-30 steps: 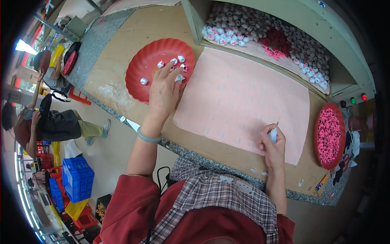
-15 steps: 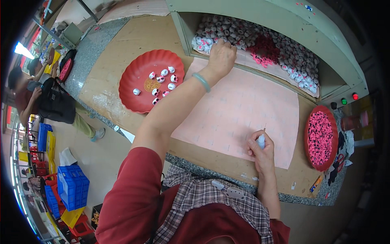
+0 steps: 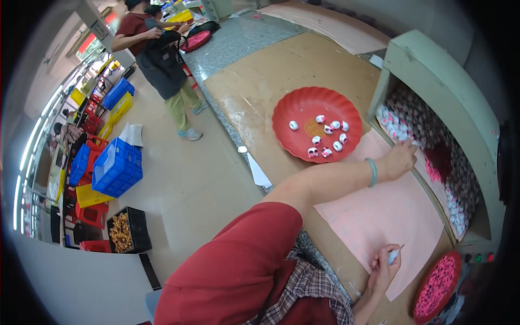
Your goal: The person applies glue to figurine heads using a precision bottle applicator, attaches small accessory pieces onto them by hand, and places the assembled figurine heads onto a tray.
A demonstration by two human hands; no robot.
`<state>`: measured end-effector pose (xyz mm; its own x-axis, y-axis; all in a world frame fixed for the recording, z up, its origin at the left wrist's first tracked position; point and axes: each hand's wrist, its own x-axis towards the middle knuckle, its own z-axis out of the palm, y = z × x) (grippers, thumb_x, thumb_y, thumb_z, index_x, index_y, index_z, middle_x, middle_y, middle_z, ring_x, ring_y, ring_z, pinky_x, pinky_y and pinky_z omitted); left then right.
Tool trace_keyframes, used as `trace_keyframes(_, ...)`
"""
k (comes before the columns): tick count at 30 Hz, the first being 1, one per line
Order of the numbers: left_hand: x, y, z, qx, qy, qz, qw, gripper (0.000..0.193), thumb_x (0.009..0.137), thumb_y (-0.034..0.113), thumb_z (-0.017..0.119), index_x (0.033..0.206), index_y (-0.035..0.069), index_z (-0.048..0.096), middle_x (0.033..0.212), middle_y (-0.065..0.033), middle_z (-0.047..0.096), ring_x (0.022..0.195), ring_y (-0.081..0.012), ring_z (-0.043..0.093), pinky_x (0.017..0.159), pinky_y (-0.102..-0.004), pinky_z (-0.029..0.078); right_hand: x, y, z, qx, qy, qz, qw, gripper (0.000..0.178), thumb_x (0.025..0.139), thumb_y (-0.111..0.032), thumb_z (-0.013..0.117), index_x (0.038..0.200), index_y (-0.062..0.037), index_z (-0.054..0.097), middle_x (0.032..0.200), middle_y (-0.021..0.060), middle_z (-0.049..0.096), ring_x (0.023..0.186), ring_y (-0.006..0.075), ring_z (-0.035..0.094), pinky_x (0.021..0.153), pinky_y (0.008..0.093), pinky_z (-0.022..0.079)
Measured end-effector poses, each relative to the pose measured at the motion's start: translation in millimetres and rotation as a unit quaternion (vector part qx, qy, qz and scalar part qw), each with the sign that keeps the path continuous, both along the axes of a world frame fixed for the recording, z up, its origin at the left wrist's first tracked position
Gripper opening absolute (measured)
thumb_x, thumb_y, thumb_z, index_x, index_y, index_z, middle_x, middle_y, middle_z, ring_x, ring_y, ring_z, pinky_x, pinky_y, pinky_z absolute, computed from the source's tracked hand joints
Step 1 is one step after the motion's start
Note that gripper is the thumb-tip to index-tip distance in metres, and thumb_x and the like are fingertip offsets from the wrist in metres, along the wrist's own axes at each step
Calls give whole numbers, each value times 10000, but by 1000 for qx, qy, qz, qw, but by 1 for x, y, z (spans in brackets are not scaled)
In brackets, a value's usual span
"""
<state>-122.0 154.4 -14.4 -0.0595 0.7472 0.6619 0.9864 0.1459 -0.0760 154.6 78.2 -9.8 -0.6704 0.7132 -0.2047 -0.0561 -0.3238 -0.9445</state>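
Note:
My left hand, with a pale green bangle at its wrist, reaches to the front opening of a pale green cabinet. Its fingers are drawn together at the edge of the small white pieces inside; what they pinch, if anything, is hidden. My right hand grips a small white needle-tipped bottle above the pink sheet, tip pointing up and away. Beyond my left forearm, a scalloped red tray holds several small white heads with dark and pink markings.
A red tray of pink and black pieces is at the lower right, below the cabinet's buttons. Brown board covers the table. Blue crates and a black crate of brownish pieces stand on the floor. A person stands at the far left.
The view has swung left, so the table and cabinet appear farther right. My left hand remains at the cabinet opening, and the bottle stays in my right hand.

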Motion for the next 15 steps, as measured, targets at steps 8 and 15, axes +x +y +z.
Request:
trace_keyframes(8,-11,2,-7,-42,-42,13,998,102,692,116,585,771,54,605,881,-119,541,879,-277,521,720,-385,455,-3,0,-1,15,11,16,1000,137,871,-96,598,875,-87,461,696,2,461,546,54,412,445,163,311)
trace_keyframes(15,40,-56,26,82,-412,-145,896,128,710,53,643,828,19,606,830,-108,584,804,-209,576,678,-355,476,-10,-2,8,39,112,10,993,163,912,-160,548,1020,-63,476,865,49,512,617,58,438,479,159,320)
